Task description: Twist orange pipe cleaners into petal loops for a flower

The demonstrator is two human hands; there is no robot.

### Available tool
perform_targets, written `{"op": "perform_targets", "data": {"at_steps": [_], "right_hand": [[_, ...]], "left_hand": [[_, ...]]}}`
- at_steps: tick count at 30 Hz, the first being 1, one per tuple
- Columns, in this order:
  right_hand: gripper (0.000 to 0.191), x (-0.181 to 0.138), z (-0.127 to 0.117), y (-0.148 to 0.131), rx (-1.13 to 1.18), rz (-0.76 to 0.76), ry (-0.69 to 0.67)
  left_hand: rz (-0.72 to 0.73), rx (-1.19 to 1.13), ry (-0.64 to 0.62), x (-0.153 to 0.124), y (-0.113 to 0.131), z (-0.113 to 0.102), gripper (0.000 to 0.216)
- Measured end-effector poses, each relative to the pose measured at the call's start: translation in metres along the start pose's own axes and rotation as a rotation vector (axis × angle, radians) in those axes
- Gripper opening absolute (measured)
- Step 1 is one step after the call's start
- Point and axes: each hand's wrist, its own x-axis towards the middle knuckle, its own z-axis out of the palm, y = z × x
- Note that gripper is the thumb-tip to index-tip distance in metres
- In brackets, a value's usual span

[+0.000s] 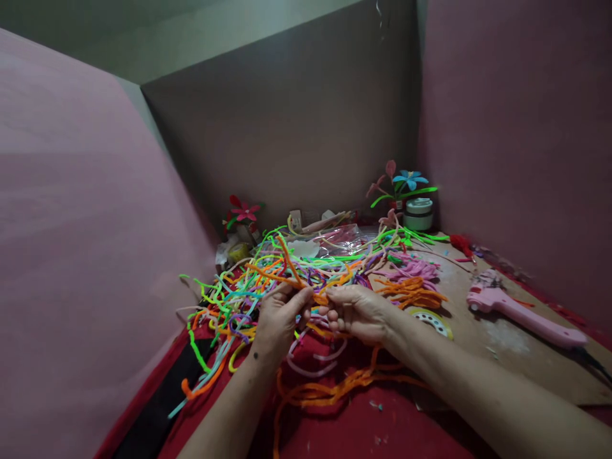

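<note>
Both hands meet at mid-picture over a heap of coloured pipe cleaners (239,299). My left hand (282,312) is closed, pinching orange pipe cleaners (290,261) whose free ends stick up and out to the left. My right hand (356,312) is closed too, with thumb and finger on the orange piece close to the left fingertips. Exactly how the strands cross between the fingers is too small to tell. Below the hands, a loose orange strand bundle (329,392) lies on the red cloth (363,421).
On the right, a pink glue gun (526,315) rests on a brown board (507,357). Beside my right wrist are an orange bundle (414,293), a pink bundle (414,268) and a yellow-rimmed disc (433,323). Behind stand a lidded jar (418,215) and pipe-cleaner flowers (410,180). Pink walls enclose both sides.
</note>
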Motion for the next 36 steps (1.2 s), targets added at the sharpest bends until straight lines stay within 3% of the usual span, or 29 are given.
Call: {"op": "perform_targets", "data": {"at_steps": [2, 5, 9, 18, 22, 29, 36], "right_hand": [[0.007, -0.002, -0.001, -0.002, 0.0, 0.088, -0.046], [0.019, -0.004, -0.003, -0.004, -0.003, 0.198, -0.175], [0.015, -0.004, -0.007, -0.002, 0.083, 0.24, -0.27], [0.004, -0.001, 0.0, 0.001, 0.023, 0.17, -0.154], [0.013, -0.004, 0.007, 0.001, -0.068, 0.089, -0.095], [0.028, -0.006, 0.005, -0.007, -0.372, -0.132, -0.069], [0.023, -0.009, 0.018, -0.007, -0.683, -0.212, 0.071]], "left_hand": [[0.007, -0.018, 0.01, 0.001, 0.002, -0.001, 0.019], [0.007, -0.017, -0.014, 0.0, 0.004, -0.002, 0.019], [0.023, -0.009, -0.071, -0.001, 0.004, -0.002, 0.018], [0.009, -0.057, -0.088, 0.0, -0.001, -0.003, 0.019], [-0.001, -0.002, -0.089, -0.002, 0.003, 0.0, 0.02], [-0.095, 0.044, -0.007, -0.003, 0.008, 0.002, 0.022], [-0.098, 0.071, -0.008, -0.005, 0.009, 0.004, 0.025]]}}
